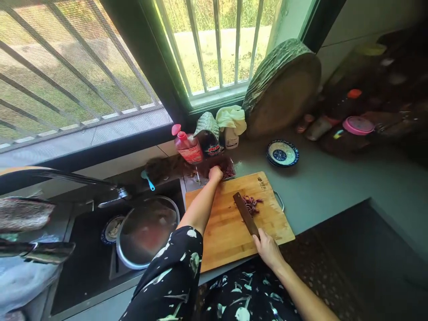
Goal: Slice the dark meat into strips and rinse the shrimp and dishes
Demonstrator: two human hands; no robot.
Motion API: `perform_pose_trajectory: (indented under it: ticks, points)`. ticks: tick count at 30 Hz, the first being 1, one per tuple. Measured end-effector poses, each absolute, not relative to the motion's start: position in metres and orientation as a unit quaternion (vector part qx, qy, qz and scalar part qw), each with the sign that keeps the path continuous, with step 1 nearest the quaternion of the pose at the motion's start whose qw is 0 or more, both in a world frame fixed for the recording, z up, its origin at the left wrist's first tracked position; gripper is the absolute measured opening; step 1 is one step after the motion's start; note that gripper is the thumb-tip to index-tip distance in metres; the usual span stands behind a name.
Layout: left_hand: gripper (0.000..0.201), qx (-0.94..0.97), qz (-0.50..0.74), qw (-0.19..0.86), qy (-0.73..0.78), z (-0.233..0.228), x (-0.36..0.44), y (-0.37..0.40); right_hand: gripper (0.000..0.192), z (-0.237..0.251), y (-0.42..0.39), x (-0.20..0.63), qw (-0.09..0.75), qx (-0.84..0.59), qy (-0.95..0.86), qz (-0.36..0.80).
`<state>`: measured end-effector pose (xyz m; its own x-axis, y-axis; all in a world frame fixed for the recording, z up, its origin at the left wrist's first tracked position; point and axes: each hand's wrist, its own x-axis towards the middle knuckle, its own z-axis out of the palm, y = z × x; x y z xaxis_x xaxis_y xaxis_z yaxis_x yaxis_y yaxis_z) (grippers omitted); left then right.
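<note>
My right hand (267,247) is closed around the handle of a kitchen knife (246,216) with a broad dark blade. The blade lies over a wooden cutting board (220,236), along the left side of a small heap of chopped purple-red pieces (253,204). Beyond the board's far edge, my left hand (216,174) reaches down into a clear shallow container (204,168) holding more dark red pieces (228,171). The left fingers are hidden below the back of the hand, so their grip does not show.
Left of the board, a large metal basin (149,232) with reddish contents stands in the sink under a faucet (117,192). Behind are a pink pump bottle (189,147) and a large round board (284,89) against the window. Patterned plates (282,153) sit on the counter (321,191).
</note>
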<state>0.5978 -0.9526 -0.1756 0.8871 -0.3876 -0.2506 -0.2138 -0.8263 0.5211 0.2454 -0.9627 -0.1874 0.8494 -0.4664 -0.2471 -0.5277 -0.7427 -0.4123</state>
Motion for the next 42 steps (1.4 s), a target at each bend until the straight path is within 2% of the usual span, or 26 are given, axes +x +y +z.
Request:
perform_pose_trajectory:
  ticks: [6, 11, 18, 20, 23, 25, 28, 32, 34, 38, 42]
  points:
    - [0.031, 0.937, -0.162, 0.247, -0.183, -0.167, 0.596, -0.925, 0.021, -0.196, -0.965, 0.244, 0.257, -0.928, 0.262, 0.062]
    - [0.024, 0.938, -0.184, 0.247, -0.160, -0.170, 0.586, -0.950, 0.021, -0.203, -0.962, 0.244, 0.250, -0.930, 0.263, 0.053]
    - [0.031, 0.913, -0.220, 0.318, -0.133, -0.155, 0.594, -0.949, 0.020, -0.196, -0.960, 0.244, 0.240, -0.931, 0.270, 0.050]
    - [0.034, 0.889, -0.227, 0.371, -0.143, -0.144, 0.586, -0.931, 0.020, -0.195, -0.961, 0.243, 0.239, -0.930, 0.272, 0.056]
    - [0.043, 0.786, -0.285, 0.526, -0.160, -0.136, 0.554, -0.895, 0.020, -0.196, -0.965, 0.242, 0.243, -0.930, 0.269, 0.062]
    - [0.051, 0.722, -0.323, 0.593, -0.151, -0.142, 0.519, -0.869, 0.020, -0.198, -0.967, 0.242, 0.243, -0.931, 0.264, 0.062]
    - [0.050, 0.738, -0.345, 0.569, -0.108, -0.168, 0.458, -0.840, 0.019, -0.197, -0.967, 0.245, 0.242, -0.930, 0.265, 0.073]
    - [0.022, 0.797, -0.317, 0.511, -0.053, -0.206, 0.402, -0.827, 0.020, -0.188, -0.957, 0.252, 0.250, -0.927, 0.266, 0.082]
    - [0.015, 0.817, -0.287, 0.499, -0.039, -0.215, 0.392, -0.826, 0.020, -0.182, -0.949, 0.255, 0.254, -0.929, 0.258, 0.074]
    - [0.021, 0.840, -0.239, 0.486, -0.022, -0.216, 0.395, -0.818, 0.020, -0.172, -0.934, 0.260, 0.262, -0.931, 0.243, 0.069]
    - [0.018, 0.837, -0.206, 0.500, -0.085, -0.221, 0.398, -0.806, 0.020, -0.168, -0.921, 0.263, 0.268, -0.931, 0.234, 0.075]
